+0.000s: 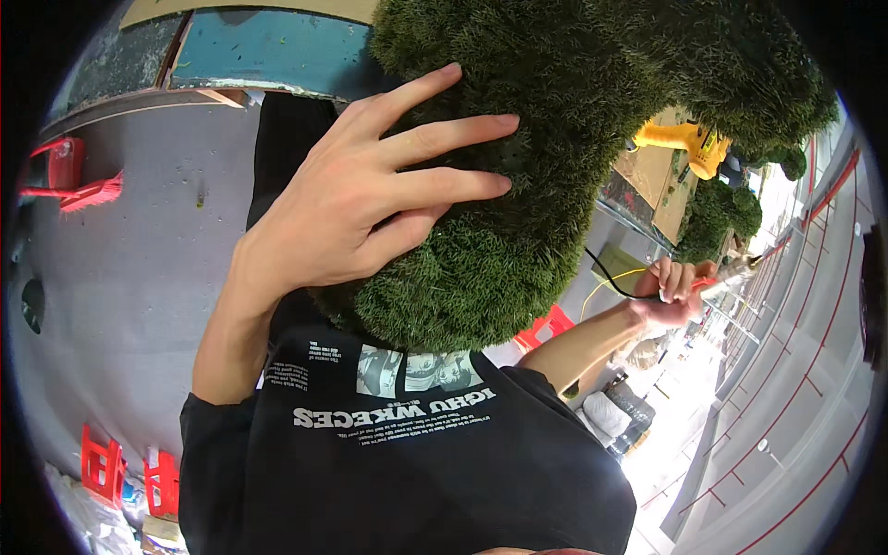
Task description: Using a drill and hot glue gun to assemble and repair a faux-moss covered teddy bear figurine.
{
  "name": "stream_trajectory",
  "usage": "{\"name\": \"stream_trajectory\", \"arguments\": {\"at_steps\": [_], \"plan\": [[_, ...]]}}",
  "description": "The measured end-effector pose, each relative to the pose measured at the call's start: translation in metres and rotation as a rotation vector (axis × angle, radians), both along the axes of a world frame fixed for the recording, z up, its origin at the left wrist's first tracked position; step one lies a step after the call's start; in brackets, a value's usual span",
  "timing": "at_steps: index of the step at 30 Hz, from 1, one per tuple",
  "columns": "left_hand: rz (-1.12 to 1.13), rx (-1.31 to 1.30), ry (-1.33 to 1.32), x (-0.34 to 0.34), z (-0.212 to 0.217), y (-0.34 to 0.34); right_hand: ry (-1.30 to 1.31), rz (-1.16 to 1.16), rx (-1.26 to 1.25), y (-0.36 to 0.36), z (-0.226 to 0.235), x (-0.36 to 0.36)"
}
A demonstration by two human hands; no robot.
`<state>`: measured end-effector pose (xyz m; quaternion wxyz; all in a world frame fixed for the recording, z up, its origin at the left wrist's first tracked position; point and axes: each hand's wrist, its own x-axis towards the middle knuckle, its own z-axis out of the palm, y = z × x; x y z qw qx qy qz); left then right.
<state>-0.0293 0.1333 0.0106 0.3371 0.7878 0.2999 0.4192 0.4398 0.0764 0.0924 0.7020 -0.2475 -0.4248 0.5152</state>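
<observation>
Stools of red plastic (118,474) stand at the lower left on the grey floor (139,250), and a red broom head (91,192) lies near the left rim. Left hand (370,199) is spread flat, fingers apart, pressed against the side of a large rounded form covered in green artificial grass (546,139); it grips nothing. That form fills the upper middle, just above the person's black printed shirt (398,462). Further right, the right hand (675,289) is closed around a slim tool with a red grip (731,275), held well apart from the grass form, with a black cable (606,276) trailing from it. Behind it, a yellow power tool (689,141) rests on a cardboard-topped bench (652,171).
</observation>
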Motion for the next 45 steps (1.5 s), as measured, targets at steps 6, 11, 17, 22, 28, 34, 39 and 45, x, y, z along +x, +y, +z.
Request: {"name": "stream_trajectory", "arguments": {"at_steps": [6, 11, 17, 22, 28, 34, 39, 45], "plan": [[0.013, 0.055, -0.005, 0.001, -0.007, 0.002, -0.701, 0.253, -0.103, 0.026, 0.063, -0.100], [0.010, 0.033, -0.060, 0.000, -0.016, 0.001, -1.349, -0.035, -0.108, 0.030, 0.082, -0.171], [0.019, 0.043, -0.080, -0.002, -0.022, -0.001, -1.861, 0.308, 0.092, 0.063, 0.113, -0.208], [0.008, 0.048, -0.091, -0.003, -0.021, -0.002, -1.991, 0.442, 0.121, 0.065, 0.121, -0.219], [0.019, 0.057, -0.095, -0.002, -0.019, -0.003, -2.115, 0.389, 0.083, 0.063, 0.123, -0.224], [0.026, 0.056, -0.107, -0.002, -0.020, -0.003, -2.085, 0.397, 0.098, 0.065, 0.121, -0.223], [0.035, 0.061, -0.096, -0.002, -0.018, -0.003, -2.125, 0.340, 0.075, 0.062, 0.122, -0.225], [0.043, 0.059, -0.086, -0.002, -0.019, -0.002, -2.137, 0.312, 0.056, 0.059, 0.121, -0.231]]}}
